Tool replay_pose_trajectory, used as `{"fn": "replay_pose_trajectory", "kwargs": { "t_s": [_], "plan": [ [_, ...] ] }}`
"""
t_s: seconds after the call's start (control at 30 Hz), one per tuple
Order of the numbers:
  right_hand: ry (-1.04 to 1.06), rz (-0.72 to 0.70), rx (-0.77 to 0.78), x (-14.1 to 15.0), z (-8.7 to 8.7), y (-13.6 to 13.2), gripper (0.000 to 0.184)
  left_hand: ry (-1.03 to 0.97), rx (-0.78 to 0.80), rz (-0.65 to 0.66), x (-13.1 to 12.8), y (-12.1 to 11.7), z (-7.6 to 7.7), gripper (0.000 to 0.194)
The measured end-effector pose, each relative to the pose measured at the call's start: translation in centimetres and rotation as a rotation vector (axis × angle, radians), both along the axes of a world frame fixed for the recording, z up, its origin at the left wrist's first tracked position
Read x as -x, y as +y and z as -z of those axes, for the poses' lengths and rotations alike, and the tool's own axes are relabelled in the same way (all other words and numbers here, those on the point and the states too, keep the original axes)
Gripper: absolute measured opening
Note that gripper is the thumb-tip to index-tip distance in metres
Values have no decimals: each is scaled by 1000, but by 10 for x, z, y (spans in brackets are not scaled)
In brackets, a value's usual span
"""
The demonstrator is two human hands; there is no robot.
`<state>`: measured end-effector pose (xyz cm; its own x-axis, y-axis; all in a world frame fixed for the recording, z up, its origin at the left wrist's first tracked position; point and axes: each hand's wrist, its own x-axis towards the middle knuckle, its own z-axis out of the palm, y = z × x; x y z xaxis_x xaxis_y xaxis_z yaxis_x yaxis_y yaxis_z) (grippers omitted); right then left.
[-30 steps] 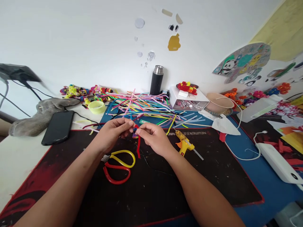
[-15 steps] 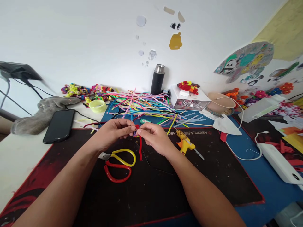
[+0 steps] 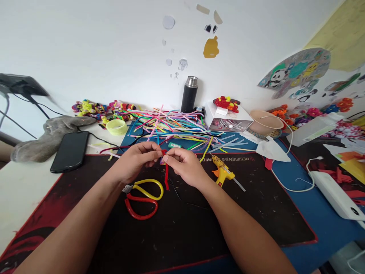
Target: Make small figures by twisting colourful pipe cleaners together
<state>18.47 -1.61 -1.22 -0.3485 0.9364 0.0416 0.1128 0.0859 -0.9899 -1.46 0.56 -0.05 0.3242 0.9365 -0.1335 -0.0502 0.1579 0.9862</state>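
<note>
A red pipe cleaner (image 3: 167, 178) hangs down from between my hands above the dark desk mat. My left hand (image 3: 144, 156) pinches its upper part from the left. My right hand (image 3: 182, 163) is closed on it from the right, thumb and index finger together. Behind the fingertips a small purple and yellow piece shows, mostly hidden, so its shape is unclear. Scissors (image 3: 146, 190) with one yellow and one red handle lie just below my left hand, blades partly covered by my wrist. A yellow hot glue gun (image 3: 222, 172) with a clear stick lies right of my right hand.
Many coloured pipe cleaners (image 3: 171, 127) are heaped behind my hands. A black thermos (image 3: 189, 94) and a white box (image 3: 228, 118) stand at the wall. To the left lie a phone (image 3: 70, 151) and a tape roll (image 3: 116, 128); a white power bank (image 3: 336, 196) lies right.
The hanging red end has swung slightly left and up. Both hands keep their pinch at nearly the same place, and the view has shifted a little.
</note>
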Motion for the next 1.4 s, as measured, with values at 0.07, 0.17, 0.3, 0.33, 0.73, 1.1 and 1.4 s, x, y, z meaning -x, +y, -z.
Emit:
{"fn": "replay_pose_trajectory", "kwargs": {
  "t_s": [0.07,0.17,0.3,0.33,0.73,1.1,1.4],
  "plan": [
    [-7,-1,-6,1,0,-1,25,-50,67,-8,-3,-1,0,26],
    [-8,-1,-9,2,-1,-1,29,-119,134,-11,-6,-2,0,24],
    [15,7,-5,2,-1,-1,29,-149,144,-5,-6,-2,2,29],
    [24,8,-2,1,-1,-1,28,-132,127,-2,-5,-1,3,31],
    [125,-26,115,-1,-2,-1,28,130,-318,-35,10,0,-8,31],
    [113,-32,94,-1,-2,-1,26,252,-360,49,14,1,-3,30],
    [-92,9,-65,1,-2,-3,20,343,-310,142,22,4,-10,34]
  ]
}}
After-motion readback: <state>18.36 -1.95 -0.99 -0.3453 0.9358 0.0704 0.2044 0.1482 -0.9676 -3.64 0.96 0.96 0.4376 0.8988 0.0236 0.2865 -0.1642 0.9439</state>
